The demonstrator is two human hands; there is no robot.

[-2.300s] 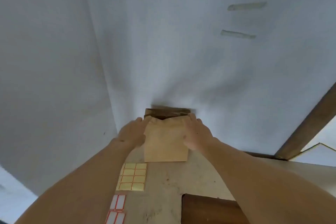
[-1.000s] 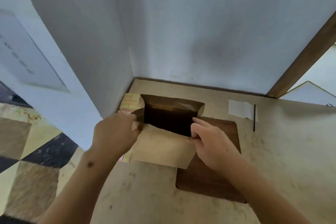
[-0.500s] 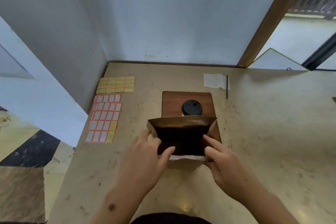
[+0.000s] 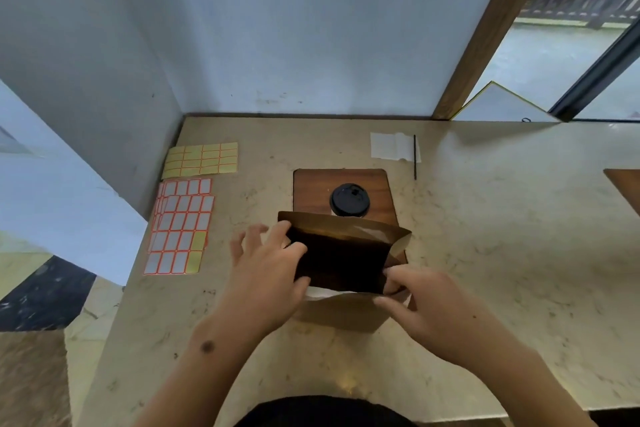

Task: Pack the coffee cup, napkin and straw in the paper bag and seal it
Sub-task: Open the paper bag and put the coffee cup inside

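Since half a second ago the paper bag (image 4: 341, 253) has spread wider, its dark mouth gaping on the marbled counter (image 4: 485, 253). The left hand (image 4: 266, 274) grips its left edge, the right hand (image 4: 426, 302) pinches the near right corner. Opening looks finished; next the black-lidded coffee cup (image 4: 349, 200) on the wooden board (image 4: 311, 187) must go in, then the flat white napkin (image 4: 389, 146) and thin dark straw (image 4: 414, 156).

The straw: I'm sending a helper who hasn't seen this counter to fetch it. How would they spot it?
Start at the wooden board in the middle of the counter, then look toward the back right. A white napkin lies there; the straw is the thin black stick along its right edge, the only dark, narrow thing there.
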